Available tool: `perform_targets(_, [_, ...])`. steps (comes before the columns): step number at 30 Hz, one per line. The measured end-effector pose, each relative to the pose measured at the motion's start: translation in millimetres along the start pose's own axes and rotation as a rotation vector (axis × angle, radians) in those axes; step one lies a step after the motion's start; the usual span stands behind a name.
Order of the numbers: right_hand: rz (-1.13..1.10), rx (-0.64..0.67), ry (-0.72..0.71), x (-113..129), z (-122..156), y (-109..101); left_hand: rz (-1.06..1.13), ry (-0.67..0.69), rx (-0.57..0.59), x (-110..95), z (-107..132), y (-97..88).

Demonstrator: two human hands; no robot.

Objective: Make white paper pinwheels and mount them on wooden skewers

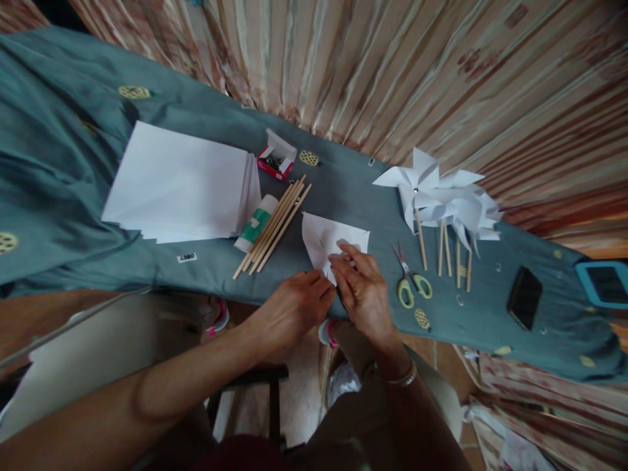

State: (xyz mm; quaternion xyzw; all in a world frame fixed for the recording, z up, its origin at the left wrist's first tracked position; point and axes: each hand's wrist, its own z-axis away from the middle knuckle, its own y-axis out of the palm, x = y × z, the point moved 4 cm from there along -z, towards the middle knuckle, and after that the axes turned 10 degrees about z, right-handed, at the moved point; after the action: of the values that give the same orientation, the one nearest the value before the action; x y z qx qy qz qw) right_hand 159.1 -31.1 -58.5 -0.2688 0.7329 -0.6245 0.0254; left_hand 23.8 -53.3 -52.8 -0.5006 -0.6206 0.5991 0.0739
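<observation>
Left hand (301,297) pinching the near edge, right hand (363,284) grasping the right side: one folded white paper (314,237) lies between them near the front of the cloth (343,190).

The paper should handle light, springy and easily creased or torn, so a soft fingertip pinch at its corners looks the safest hold. Left to right: one stack of sheets (181,180), too closely layered to count; one green-and-white tube (254,229); about five loose sticks (277,229), overlapping; one open box (280,174) of small metal pieces, uncountable; the single folded paper; one pair of scissors (405,292); pinwheels (422,183) with five sticks showing, heads too bunched to count; one phone (524,297); one blue-framed screen (608,282).
</observation>
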Motion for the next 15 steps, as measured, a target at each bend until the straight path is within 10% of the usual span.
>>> perform_targets(15, [0.033,-0.006,-0.012,3.6,-1.0,-0.8,-0.013,0.009,-0.01,-0.2,2.0,3.7])
